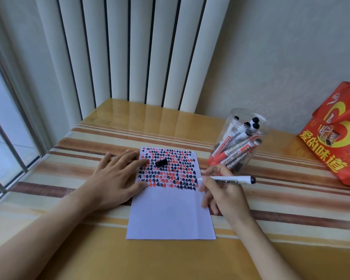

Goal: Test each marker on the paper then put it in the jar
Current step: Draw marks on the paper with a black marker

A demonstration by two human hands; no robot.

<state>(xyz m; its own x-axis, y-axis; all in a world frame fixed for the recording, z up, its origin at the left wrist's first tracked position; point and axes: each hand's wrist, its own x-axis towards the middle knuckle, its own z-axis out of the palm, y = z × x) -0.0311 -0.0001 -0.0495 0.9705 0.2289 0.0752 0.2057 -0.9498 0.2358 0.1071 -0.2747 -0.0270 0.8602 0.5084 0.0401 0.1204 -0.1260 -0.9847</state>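
A white sheet of paper [170,211] lies on the table, its upper half filled with rows of black and red marks. My left hand [111,178] rests flat, fingers spread, on the paper's left edge. My right hand [220,190] holds an uncapped white whiteboard marker [230,179], tip pointing left at the paper's right edge near the lowest row of marks. A black cap [161,163] lies loose on the marked area. A clear plastic jar [240,142] stands to the right of the paper, holding several black and red markers.
A red gift bag [335,138] with yellow characters stands at the far right against the wall. Vertical blinds [129,47] hang behind the striped table [89,249]. A window runs along the left side.
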